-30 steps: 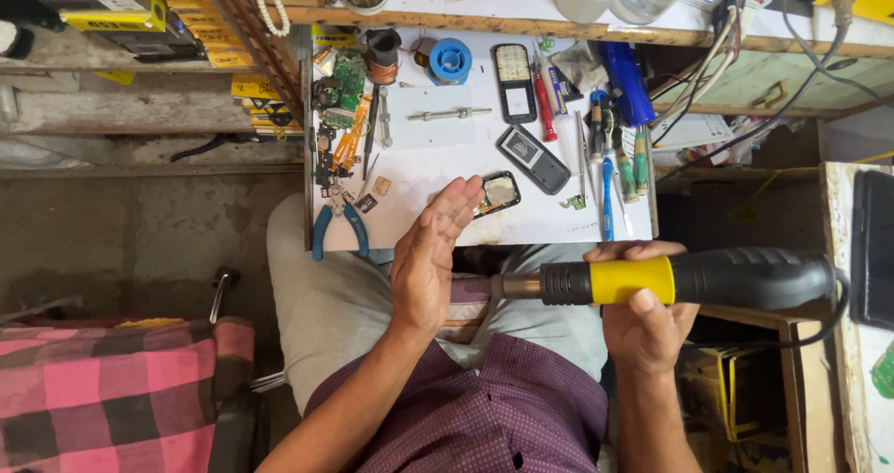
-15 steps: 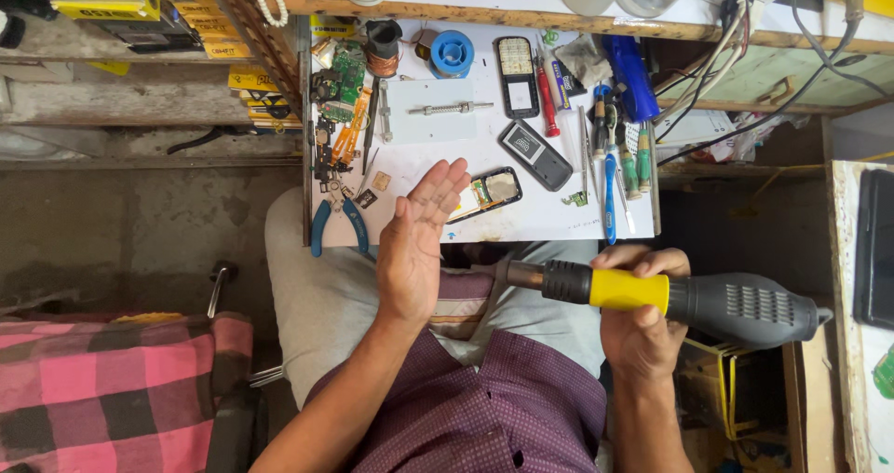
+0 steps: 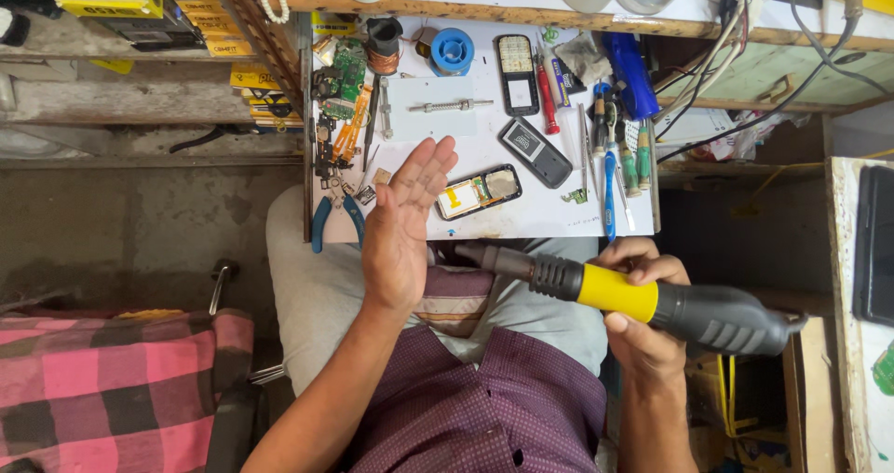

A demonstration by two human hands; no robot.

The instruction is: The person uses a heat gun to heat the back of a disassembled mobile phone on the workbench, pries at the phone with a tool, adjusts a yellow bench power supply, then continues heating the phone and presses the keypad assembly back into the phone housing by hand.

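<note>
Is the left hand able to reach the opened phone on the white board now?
Probably yes. The left hand is open and holds nothing, its fingertips close beside the opened phone, with nothing between them.

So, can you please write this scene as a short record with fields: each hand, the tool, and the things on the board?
Left hand: left hand open, palm turned toward the tool's tip, holds nothing
Right hand: right hand wrapped around the tool handle
Tool: hot air gun, grey with yellow band, metal tip pointing at the left palm
Surface: white board over the lap
On board: opened phone, black phone, blue pliers, blue solder reel, screwdrivers
Nearby: pink checked cloth at lower left
</note>
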